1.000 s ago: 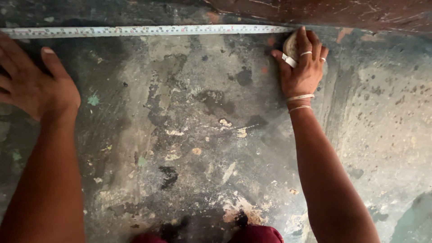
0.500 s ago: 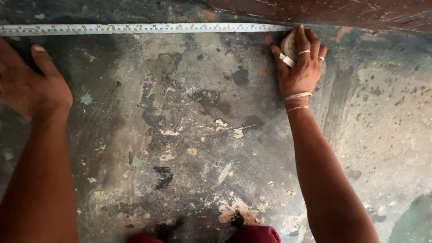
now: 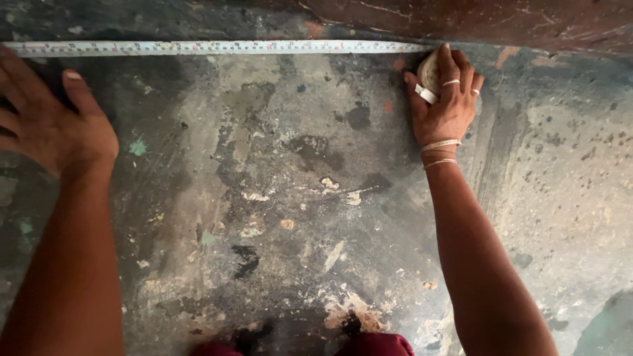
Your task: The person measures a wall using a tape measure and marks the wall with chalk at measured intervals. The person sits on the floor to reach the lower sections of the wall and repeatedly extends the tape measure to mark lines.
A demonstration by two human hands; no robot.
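right hand point(image 3: 445, 99): your grip is closed around the pale round tape measure case point(image 3: 428, 71), far right of centre, fingers curled over its top, thumb on its left side. rings on two fingers, thin bangles at the wrist.
tape measure case: pressed down on the floor point(image 3: 297, 198), just beside the foot of the dark reddish wall point(image 3: 494, 20) at the far edge.
tape blade point(image 3: 217, 47): white with fine markings, pulled out flat from the case to the left, running along the far edge of the floor and out of the left side of view.
left hand point(image 3: 49, 122): far left, palm down, fingers spread, thumb pointing away from you. your grip here holds nothing that shows; fingertips lie just near the blade, cannot tell if they touch it, part of the hand is cut off by the frame.
floor: rough grey concrete, stained, with pale paint flecks and small green spots, spans between both forearms.
near edge: bit of dark red cloth point(image 3: 376, 344) at bottom centre.
hands: well apart, one at each end of the visible blade.
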